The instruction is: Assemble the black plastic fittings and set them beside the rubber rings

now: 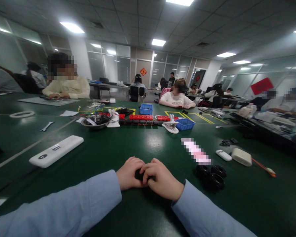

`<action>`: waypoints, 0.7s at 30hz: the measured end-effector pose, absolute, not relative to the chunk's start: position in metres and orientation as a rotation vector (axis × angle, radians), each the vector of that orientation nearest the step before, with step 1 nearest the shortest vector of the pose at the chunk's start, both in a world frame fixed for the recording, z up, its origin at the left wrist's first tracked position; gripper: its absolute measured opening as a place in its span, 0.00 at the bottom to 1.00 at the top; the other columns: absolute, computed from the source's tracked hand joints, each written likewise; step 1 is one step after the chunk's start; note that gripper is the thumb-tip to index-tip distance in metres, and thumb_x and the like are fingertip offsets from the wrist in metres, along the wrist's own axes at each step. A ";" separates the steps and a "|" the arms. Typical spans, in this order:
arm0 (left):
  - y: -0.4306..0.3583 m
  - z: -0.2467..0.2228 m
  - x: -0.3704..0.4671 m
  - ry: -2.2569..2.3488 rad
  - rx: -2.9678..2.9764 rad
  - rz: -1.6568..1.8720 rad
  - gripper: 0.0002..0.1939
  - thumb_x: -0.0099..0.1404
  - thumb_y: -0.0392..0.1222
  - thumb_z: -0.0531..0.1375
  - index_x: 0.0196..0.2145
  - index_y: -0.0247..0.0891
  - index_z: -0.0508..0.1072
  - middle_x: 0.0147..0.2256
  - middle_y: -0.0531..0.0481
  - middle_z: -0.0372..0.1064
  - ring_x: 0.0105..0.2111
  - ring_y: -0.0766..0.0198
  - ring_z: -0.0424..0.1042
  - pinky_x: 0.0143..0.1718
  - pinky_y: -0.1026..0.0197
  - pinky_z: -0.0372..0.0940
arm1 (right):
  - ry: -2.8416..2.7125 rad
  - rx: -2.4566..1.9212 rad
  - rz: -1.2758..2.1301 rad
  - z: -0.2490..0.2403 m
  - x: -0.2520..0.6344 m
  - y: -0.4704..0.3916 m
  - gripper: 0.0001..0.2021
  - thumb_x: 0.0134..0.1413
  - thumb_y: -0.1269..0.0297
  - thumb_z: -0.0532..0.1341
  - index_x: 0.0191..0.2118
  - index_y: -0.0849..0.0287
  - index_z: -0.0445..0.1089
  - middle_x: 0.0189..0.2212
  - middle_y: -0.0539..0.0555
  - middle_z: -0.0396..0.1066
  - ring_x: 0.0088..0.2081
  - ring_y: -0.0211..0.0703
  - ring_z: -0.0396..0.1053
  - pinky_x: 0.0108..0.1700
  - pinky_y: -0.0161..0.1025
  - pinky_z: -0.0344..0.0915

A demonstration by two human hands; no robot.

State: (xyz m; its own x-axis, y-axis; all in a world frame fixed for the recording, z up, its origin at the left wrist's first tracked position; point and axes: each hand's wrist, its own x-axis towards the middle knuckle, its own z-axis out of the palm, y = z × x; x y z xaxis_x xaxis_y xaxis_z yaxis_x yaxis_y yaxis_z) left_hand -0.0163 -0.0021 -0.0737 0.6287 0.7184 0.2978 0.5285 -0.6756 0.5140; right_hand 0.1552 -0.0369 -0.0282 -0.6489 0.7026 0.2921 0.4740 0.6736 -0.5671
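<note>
Both of my hands meet over the green table, close in front of me. My left hand has its fingers curled round a small black part. From the other side, my right hand grips the same part with bent fingers. Most of the part is covered by the fingers, so its kind cannot be made out. Several black ring-shaped parts lie to the right of my right hand.
A long white device lies at left, with a wrench beyond. Farther back stand a metal bowl, red blocks, a white clip and a blue bin. A cream box is at right. People sit across the table.
</note>
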 end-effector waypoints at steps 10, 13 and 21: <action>-0.002 -0.073 -0.018 1.027 2.455 0.626 0.21 0.44 0.48 0.69 0.34 0.38 0.70 0.38 0.50 0.70 0.42 0.55 0.67 0.51 0.49 0.53 | -2.231 -1.165 0.316 -0.016 0.157 -0.044 0.06 0.46 0.73 0.61 0.34 0.59 0.70 0.33 0.52 0.70 0.38 0.43 0.62 0.41 0.41 0.57; -0.002 -0.075 -0.018 1.032 2.439 0.650 0.20 0.44 0.49 0.68 0.32 0.37 0.68 0.37 0.50 0.70 0.41 0.55 0.67 0.51 0.49 0.53 | -2.262 -1.324 0.183 -0.018 0.153 -0.046 0.13 0.46 0.58 0.65 0.36 0.59 0.70 0.34 0.53 0.70 0.38 0.46 0.62 0.40 0.42 0.56; 0.000 -0.077 -0.018 0.980 2.480 0.682 0.16 0.43 0.42 0.67 0.27 0.38 0.65 0.38 0.50 0.70 0.41 0.55 0.67 0.49 0.52 0.56 | -2.421 -1.499 0.010 -0.029 0.145 -0.047 0.13 0.46 0.55 0.64 0.31 0.61 0.71 0.29 0.54 0.70 0.37 0.46 0.63 0.39 0.41 0.59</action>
State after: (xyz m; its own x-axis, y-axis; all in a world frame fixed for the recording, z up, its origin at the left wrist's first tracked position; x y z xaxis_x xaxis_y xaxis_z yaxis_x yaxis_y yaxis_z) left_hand -0.0178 -0.0003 -0.0770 0.6376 0.7117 0.2949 0.5237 -0.6812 0.5116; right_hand 0.1450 -0.0467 -0.0286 -0.4145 0.8769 0.2432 0.8749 0.4576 -0.1586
